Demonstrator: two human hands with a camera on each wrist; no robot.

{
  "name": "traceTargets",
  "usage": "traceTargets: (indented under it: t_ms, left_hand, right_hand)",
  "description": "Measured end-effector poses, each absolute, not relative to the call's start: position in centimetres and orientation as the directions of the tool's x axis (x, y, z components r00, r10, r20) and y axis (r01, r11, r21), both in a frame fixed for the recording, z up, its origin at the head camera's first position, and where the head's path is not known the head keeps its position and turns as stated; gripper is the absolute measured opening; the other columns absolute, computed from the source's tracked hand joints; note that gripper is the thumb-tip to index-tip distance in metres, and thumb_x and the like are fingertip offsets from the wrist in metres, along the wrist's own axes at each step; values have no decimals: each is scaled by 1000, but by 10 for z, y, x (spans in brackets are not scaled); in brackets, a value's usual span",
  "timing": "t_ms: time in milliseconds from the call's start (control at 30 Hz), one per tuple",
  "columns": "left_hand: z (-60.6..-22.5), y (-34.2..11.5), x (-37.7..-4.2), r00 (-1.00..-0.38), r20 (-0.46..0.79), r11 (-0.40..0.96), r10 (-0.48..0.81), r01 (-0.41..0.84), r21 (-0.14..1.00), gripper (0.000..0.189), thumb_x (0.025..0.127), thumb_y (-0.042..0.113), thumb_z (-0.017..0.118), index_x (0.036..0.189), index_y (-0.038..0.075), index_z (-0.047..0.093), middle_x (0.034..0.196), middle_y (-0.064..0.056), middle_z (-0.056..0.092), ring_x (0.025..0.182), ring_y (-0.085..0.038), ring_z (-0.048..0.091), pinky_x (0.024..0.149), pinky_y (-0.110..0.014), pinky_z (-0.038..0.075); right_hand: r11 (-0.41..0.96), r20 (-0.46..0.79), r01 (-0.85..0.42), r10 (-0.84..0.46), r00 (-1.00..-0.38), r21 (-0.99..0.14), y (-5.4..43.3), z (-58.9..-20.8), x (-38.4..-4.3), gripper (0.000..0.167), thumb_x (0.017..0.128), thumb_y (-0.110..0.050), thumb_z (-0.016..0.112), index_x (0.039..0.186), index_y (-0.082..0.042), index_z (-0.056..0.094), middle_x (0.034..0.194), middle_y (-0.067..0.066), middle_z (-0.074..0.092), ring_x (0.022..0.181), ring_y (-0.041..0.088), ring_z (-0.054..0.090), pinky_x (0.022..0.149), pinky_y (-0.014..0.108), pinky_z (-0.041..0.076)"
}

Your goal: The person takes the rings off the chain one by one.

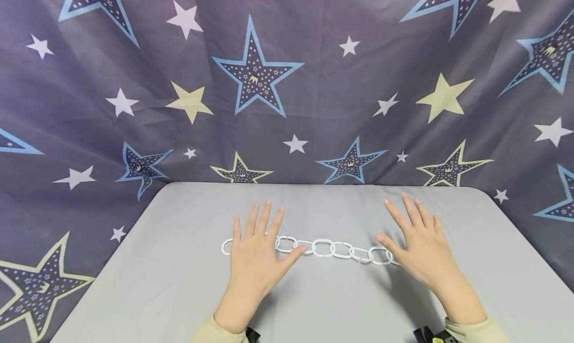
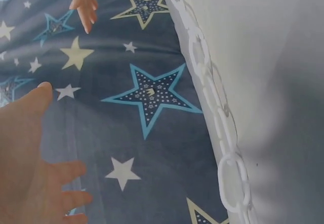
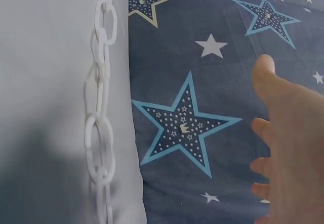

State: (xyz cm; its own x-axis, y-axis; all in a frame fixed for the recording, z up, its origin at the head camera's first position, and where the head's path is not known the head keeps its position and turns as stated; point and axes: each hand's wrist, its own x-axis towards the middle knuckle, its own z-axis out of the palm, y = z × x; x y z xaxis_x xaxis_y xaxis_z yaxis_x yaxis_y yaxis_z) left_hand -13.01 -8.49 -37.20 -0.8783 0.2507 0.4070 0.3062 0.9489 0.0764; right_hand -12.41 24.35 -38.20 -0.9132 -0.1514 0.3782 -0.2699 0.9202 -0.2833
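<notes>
A white plastic chain (image 1: 323,248) of oval links lies stretched from left to right across the grey table. My left hand (image 1: 256,256) is spread above its left part, fingers pointing away from me, hiding some links. Over the right end hovers my right hand (image 1: 421,251), its fingers also spread and its thumb towards the chain. Neither hand grips anything. In the left wrist view the chain (image 2: 235,181) runs along the table, apart from the left hand (image 2: 25,158). The right wrist view has the chain (image 3: 99,143) well away from the right hand (image 3: 296,143).
The grey table (image 1: 148,283) has rounded far corners. Right behind its far edge hangs a dark cloth (image 1: 314,98) printed with stars. A dark strap (image 1: 423,334) shows at the right wrist, below a pale sleeve.
</notes>
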Motion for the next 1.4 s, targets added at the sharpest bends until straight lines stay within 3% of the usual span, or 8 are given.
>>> traceTargets:
  t_ms: [133,433,633,867,1167,1400]
  left_hand:
    - [-374,-81,-131,-882,386,942,268,325,88,91,84,80,46,155,25,34,161,-7,28,149,-29,20,115,-60,9]
    - [-376,-56,-141,-860,360,890,362,433,141,88,85,77,49,154,25,35,162,-4,26,149,-27,18,114,-62,14]
    - [-377,-32,-148,-837,297,848,458,512,134,84,87,76,47,155,28,34,163,-1,23,150,-24,13,116,-58,9]
    - [-382,-7,-158,-782,256,804,568,594,34,83,88,79,41,155,30,34,162,1,25,150,-22,16,117,-54,12]
    - [-389,16,-168,-716,178,730,675,683,-16,79,90,75,42,155,32,31,163,4,23,150,-19,15,117,-53,16]
    - [-391,33,-173,-663,138,672,736,740,-34,73,92,70,47,154,34,33,160,5,29,148,-18,22,117,-50,18]
  right_hand:
    - [898,392,-315,-182,-902,-306,248,-385,-124,74,95,-50,60,157,-23,30,163,16,14,146,46,13,107,73,9]
    - [856,429,-403,-248,-869,-323,262,-387,-128,72,93,-40,67,155,-24,35,162,12,22,145,43,19,109,69,16]
    - [839,459,-433,-258,-850,-329,272,-386,-129,76,89,-37,74,154,-27,37,158,14,32,140,47,28,108,69,20]
    - [818,435,-412,-225,-872,-402,280,-383,-129,70,88,-35,76,149,-20,46,152,18,41,133,49,38,100,69,31]
    - [793,401,-388,-200,-894,-470,286,-385,-133,60,88,-34,76,139,-9,56,141,19,54,129,45,47,101,63,34]
    - [757,340,-342,-169,-925,-556,295,-389,-131,53,87,-32,77,132,-8,62,136,18,58,126,44,49,101,64,34]
